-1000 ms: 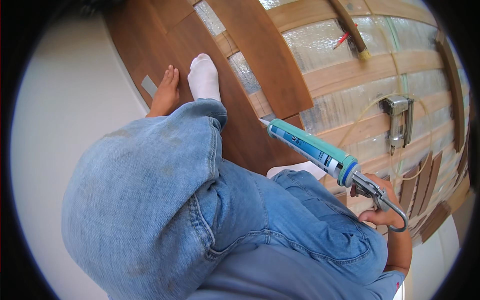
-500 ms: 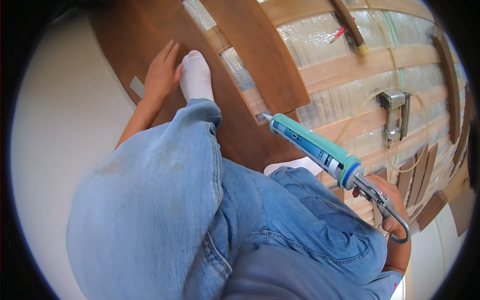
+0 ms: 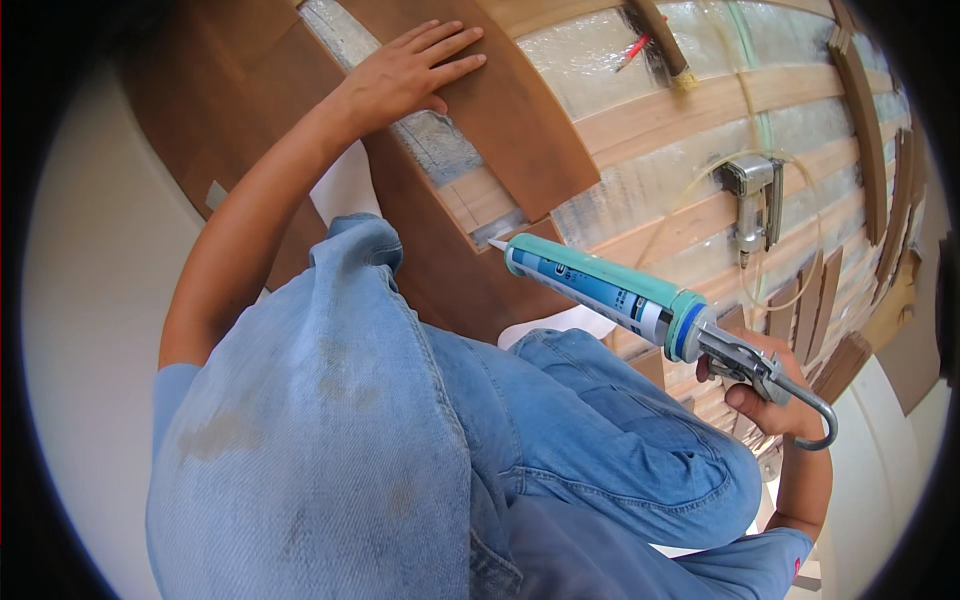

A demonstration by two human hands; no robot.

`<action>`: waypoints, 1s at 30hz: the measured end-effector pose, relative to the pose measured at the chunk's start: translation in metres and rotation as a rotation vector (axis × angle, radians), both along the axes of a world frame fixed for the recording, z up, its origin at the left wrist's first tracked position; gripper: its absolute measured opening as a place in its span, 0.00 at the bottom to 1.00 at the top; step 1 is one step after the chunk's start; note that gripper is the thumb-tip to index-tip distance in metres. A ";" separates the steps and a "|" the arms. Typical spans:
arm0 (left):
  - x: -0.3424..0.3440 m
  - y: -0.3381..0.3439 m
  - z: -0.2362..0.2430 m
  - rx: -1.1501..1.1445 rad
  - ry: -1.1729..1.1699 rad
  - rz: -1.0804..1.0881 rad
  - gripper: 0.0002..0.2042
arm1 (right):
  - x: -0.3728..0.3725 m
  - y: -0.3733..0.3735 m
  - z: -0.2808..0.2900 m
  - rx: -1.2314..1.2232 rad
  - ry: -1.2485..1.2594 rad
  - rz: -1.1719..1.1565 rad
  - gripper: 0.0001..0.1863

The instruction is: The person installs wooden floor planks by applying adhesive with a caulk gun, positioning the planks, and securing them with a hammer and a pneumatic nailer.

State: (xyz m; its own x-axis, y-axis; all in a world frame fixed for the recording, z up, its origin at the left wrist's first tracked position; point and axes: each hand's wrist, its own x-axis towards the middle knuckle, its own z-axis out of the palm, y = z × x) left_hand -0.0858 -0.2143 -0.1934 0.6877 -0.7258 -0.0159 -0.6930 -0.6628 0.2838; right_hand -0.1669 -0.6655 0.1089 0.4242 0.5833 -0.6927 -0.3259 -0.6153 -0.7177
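My left hand (image 3: 415, 75) lies with fingers spread on a loose brown floorboard (image 3: 530, 130), near its far end. My right hand (image 3: 765, 385) is wrapped round the handle of a teal caulking gun (image 3: 600, 290), which holds a blue and white cartridge. The gun's pale nozzle points left, close to the edge of the brown flooring (image 3: 430, 255). Between that flooring and the loose board runs a gap, with a wooden batten (image 3: 478, 198) and silvery sheeting (image 3: 435, 145) showing in it.
A metal nail gun (image 3: 750, 205) with a looped yellowish hose rests on the battens at the right. Several brown boards (image 3: 860, 130) lie beyond it. A red pencil-like item (image 3: 632, 52) is at the top. A white wall (image 3: 90, 330) stands at the left.
My left hand has moved from beside my foot, rightward onto the loose floorboard. The caulking gun has shifted slightly left in the view and is still in my right hand.
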 end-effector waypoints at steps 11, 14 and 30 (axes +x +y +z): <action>-0.065 0.022 0.023 -0.272 0.036 0.293 0.25 | 0.037 0.005 -0.006 0.010 -0.068 0.192 0.25; -0.098 0.033 0.027 -0.292 0.043 0.431 0.19 | 0.048 0.022 0.002 -0.025 -0.104 0.268 0.25; -0.097 0.032 0.022 -0.334 -0.104 0.501 0.16 | 0.040 0.015 0.030 -0.032 -0.039 0.166 0.60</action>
